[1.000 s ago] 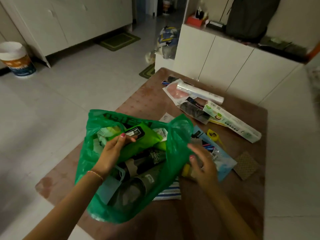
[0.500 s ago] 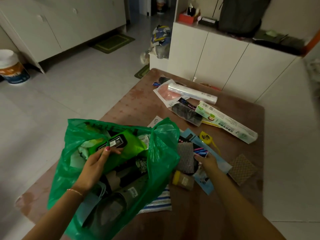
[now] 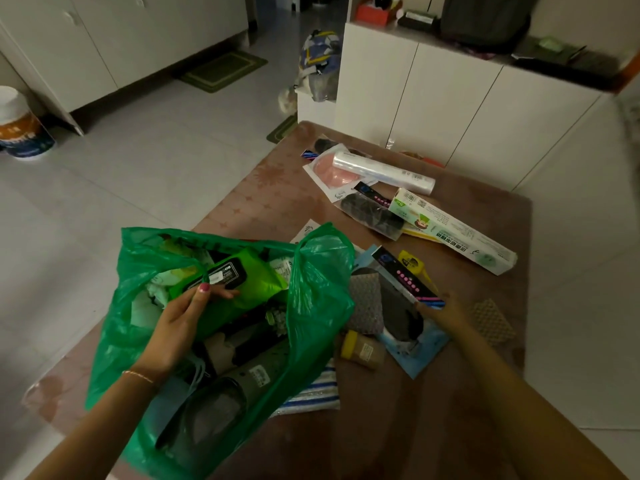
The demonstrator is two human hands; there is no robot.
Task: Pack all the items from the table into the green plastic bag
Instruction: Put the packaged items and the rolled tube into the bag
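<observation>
Left hand (image 3: 180, 323): inside the mouth of the green plastic bag (image 3: 318, 306), thumb and fingers pinching the green wipes pack (image 3: 239, 289) by its near edge.
Green plastic bag: open around the left hand on the brown table (image 3: 433, 427), already packed with dark and pale items.
Right hand (image 3: 446, 315): right of the bag, fingers gripping the end of a clear packet with a dark header card (image 3: 401, 289).
Just left of the right hand: a yellow-capped jar (image 3: 362, 349) lying on its side.
Just right of it: a tan mesh pad (image 3: 490, 322).
Beyond the right hand: a yellow tape measure (image 3: 410, 263), then a long white box (image 3: 453, 232), farther a clear film roll (image 3: 382, 172).
</observation>
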